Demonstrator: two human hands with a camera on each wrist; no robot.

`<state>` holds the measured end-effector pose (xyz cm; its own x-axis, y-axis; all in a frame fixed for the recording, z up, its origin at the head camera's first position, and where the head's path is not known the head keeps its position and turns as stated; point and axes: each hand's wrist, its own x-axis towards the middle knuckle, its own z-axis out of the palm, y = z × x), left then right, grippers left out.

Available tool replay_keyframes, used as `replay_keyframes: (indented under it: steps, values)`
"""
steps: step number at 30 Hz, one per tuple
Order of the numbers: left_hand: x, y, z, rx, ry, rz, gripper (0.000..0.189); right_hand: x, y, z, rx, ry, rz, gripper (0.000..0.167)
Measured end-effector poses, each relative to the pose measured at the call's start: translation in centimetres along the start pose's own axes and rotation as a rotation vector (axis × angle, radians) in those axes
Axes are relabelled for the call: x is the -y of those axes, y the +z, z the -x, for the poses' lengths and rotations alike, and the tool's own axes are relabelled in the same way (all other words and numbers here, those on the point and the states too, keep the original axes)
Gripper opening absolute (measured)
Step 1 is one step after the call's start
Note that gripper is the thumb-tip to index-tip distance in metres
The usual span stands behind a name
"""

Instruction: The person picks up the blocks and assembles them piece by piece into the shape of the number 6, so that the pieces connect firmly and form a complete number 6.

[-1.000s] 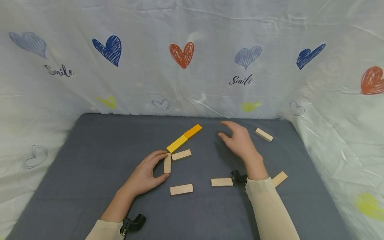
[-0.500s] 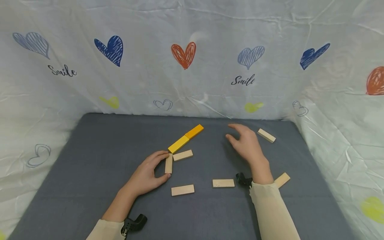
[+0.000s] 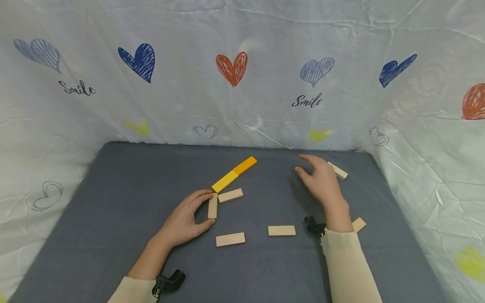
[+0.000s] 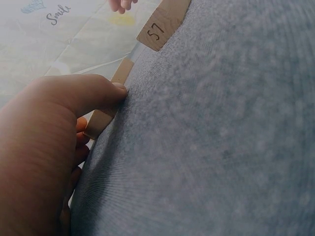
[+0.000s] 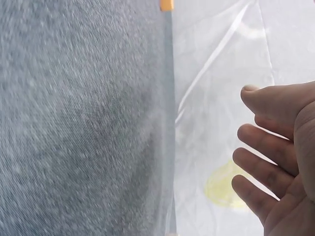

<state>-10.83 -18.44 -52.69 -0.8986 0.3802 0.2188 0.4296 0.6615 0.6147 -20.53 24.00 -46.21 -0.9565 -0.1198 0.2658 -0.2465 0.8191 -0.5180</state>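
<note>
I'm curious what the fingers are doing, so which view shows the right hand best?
The right wrist view: the right hand appears close up, its thumb and fingers visible and holding nothing. The head view shows it from above, some fingers hidden; the left wrist view catches only fingertips at the top edge.

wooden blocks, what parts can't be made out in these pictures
Head: near end of the lower right block, behind the right arm.
Head: left end of the upper right block, behind the right hand.
Left wrist: part of the held block, behind the left thumb.
Right wrist: most of the orange block, cut off by the top edge.
</note>
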Motion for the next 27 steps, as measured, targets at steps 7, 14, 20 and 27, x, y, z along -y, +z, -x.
replay_keyframes:
  steps: [7,14,20,27]
  values:
    - [0.0,0.0,-0.1,0.004,-0.011,0.002,0.076,-0.6,-0.7,0.1,-0.017,0.029,0.002,0.048]
    - [0.1,0.2,0.2,0.002,-0.020,0.002,0.075,-1.1,-1.3,0.1,-0.019,0.038,-0.020,0.049]
    - [0.1,0.3,0.2,0.000,-0.014,0.006,0.075,-2.1,-1.5,0.3,-0.040,0.088,0.001,0.048]
    - [-0.2,0.1,0.0,0.007,-0.020,0.006,0.075,-3.1,-2.1,0.5,-0.057,0.134,0.019,0.048]
